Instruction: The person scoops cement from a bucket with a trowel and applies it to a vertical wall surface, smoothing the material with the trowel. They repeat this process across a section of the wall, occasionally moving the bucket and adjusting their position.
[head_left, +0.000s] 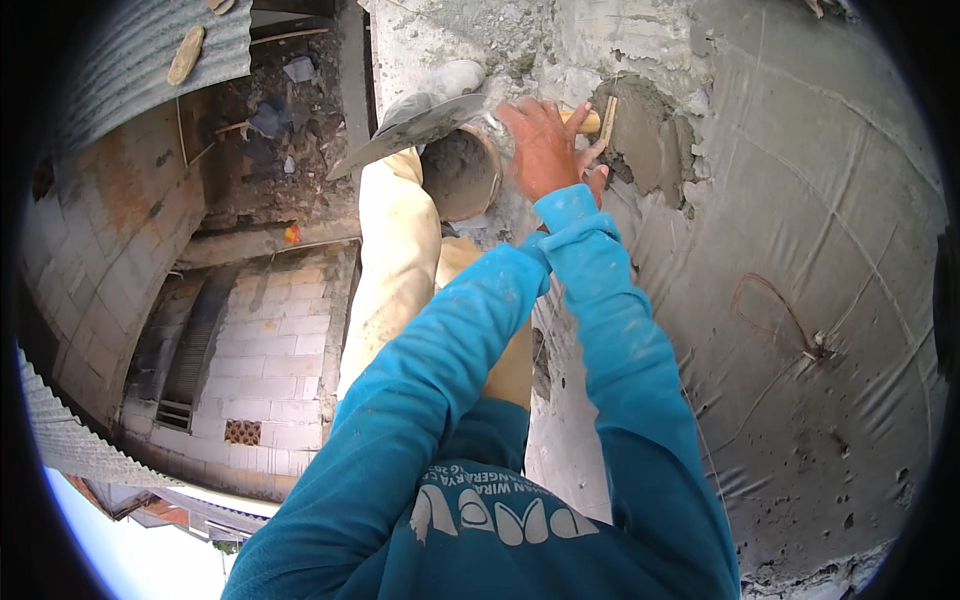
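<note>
My right hand (543, 150) is up at the wall with its fingers bent round a tool with a yellowish wooden handle (588, 122). A narrow pale wooden strip (608, 124) stands across the handle's end, against a patch of wet grey mortar (648, 138). My left forearm (440, 335) crosses toward the right wrist. The left hand is mostly hidden behind that wrist; fingertips (600, 180) show below it, and I cannot tell whose they are. Left of the hands stands a round bucket (472, 212) holding grey mortar. A thin, mortar-smeared grey sheet (415, 130) tilts over its rim.
The rough grey plastered wall (800, 200) fills the right side, with a thin wire loop (790, 310) sticking out. My cream trousers (390, 250) are beside the bucket. A drop at left leads to a block wall (265, 370), rubble and a corrugated roof sheet (150, 70).
</note>
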